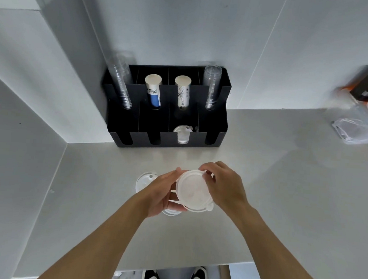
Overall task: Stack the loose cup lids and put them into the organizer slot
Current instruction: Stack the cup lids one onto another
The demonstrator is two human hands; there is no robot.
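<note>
Both hands hold a small stack of white translucent cup lids (pixel 194 191) above the counter. My left hand (pixel 162 193) cups the stack from the left and below; my right hand (pixel 223 185) pinches its far right rim. One loose lid (pixel 143 180) lies flat on the counter just left of my left hand. Another lid (pixel 170 212) peeks out under my left hand. The black organizer (pixel 213 138) stands against the wall, and its third front slot holds a few lids (pixel 182 134).
In the organizer's back row stand two stacks of clear cups (pixel 123 82) and two stacks of paper cups (pixel 153 88). Walls close in at the left and back. A clear bag with orange parts (pixel 358 125) lies at the far right. The counter's front edge (pixel 172 264) is near my shoes.
</note>
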